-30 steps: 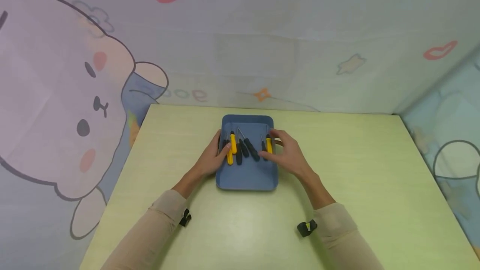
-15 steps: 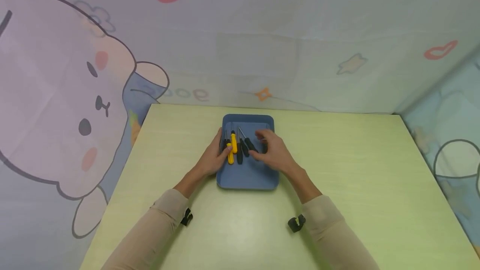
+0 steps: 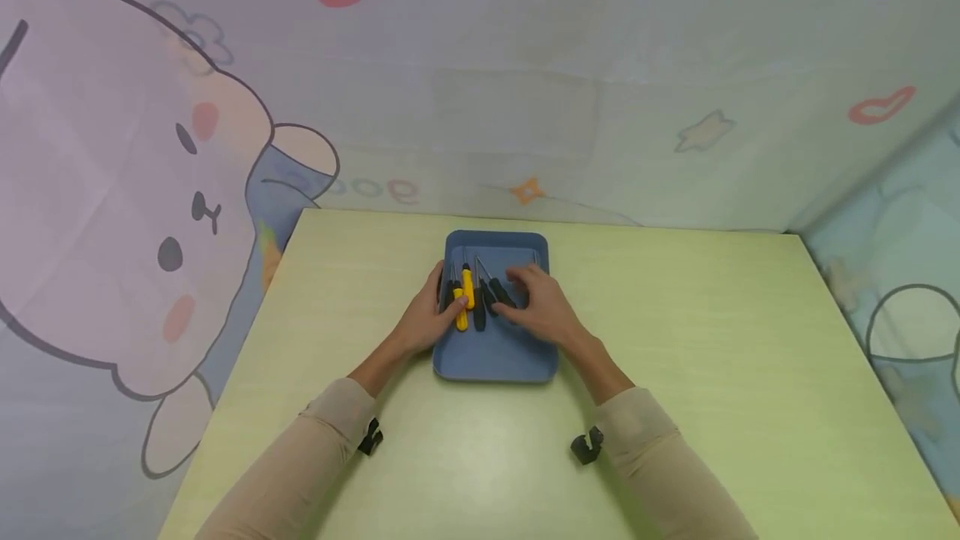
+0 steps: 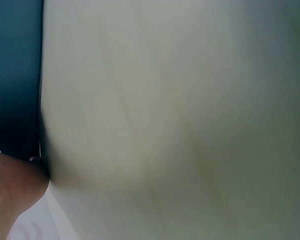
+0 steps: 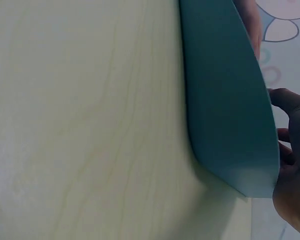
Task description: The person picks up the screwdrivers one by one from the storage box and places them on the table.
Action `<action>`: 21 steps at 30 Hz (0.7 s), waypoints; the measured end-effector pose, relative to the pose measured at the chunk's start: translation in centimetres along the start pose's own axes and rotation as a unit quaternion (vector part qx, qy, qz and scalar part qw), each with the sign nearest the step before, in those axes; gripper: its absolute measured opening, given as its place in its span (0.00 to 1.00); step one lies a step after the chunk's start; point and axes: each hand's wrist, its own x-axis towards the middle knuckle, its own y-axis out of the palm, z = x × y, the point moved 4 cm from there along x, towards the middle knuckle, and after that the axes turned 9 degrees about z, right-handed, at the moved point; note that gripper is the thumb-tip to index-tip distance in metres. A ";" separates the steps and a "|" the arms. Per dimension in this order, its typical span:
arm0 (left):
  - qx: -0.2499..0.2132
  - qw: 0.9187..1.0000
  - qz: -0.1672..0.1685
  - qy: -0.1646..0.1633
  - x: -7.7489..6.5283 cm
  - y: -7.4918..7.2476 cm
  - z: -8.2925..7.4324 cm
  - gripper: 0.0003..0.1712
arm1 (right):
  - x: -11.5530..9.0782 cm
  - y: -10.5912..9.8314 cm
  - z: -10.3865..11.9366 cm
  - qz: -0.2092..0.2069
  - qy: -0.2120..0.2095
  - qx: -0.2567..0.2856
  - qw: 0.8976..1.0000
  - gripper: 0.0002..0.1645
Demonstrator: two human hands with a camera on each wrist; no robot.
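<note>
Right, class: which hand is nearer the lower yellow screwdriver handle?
Left. The left hand has its thumb at that yellow handle; the right hand is farther, beyond the black handles.

Rightmost screwdriver [image 3: 536, 258] mostly hidden

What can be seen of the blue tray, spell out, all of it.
The blue tray is rectangular, with rounded corners and raised walls, and looks like smooth plastic. It rests flat and open side up on the pale table, its shorter sides near and far. Screwdrivers lie inside. The left hand holds its left wall; the right hand reaches over its right side, contact unclear.
</note>
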 end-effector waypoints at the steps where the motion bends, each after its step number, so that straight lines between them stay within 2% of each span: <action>1: 0.003 1.000 -0.002 0.002 0.1 0.0 0.0 0.52 | 0.1 0.0 0.0 0.000 0.003 -0.002 1.000 0.38; 10: 0.027 1.000 -0.001 -0.007 0.4 0.2 -0.1 0.52 | 0.4 0.5 -0.7 -0.010 -0.002 -0.054 0.998 0.32; 21: 0.022 1.000 0.001 0.010 1.4 0.9 -0.6 0.53 | 0.1 0.4 -1.4 -0.027 0.008 -0.110 0.994 0.27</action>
